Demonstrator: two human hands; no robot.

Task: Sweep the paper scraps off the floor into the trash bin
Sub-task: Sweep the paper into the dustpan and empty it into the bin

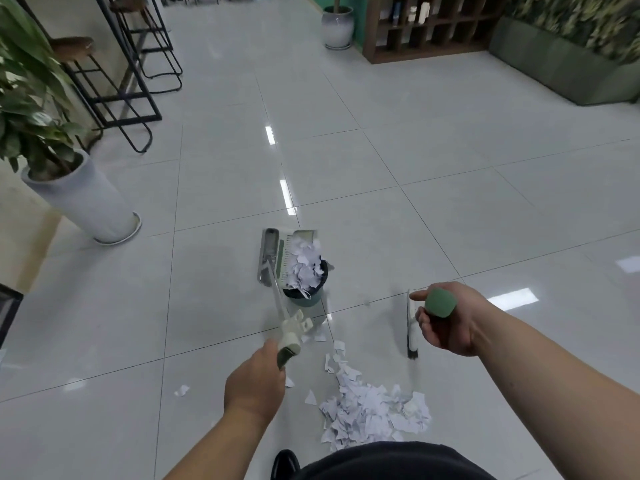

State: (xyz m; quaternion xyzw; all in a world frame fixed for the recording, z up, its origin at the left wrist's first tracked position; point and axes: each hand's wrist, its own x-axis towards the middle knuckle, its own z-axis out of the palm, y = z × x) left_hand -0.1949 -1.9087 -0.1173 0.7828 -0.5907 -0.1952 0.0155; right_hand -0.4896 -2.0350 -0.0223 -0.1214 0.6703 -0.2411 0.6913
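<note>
Fingers (426, 325) of the right hand (450, 323), right of centre, curl round the green top of the broom (439, 303). The left hand (254, 386), lower centre, grips the dustpan handle (289, 351), its fingers mostly hidden underneath. On the glossy pale tiled floor (450, 168), the dustpan (273, 251) tilts over the trash bin (304, 297) at centre. Paper scraps (306, 263) spill from pan to bin, and a heap (374, 410) lies at lower centre. A potted plant (86, 202) stands at left. The broom's bristles are blurred.
</note>
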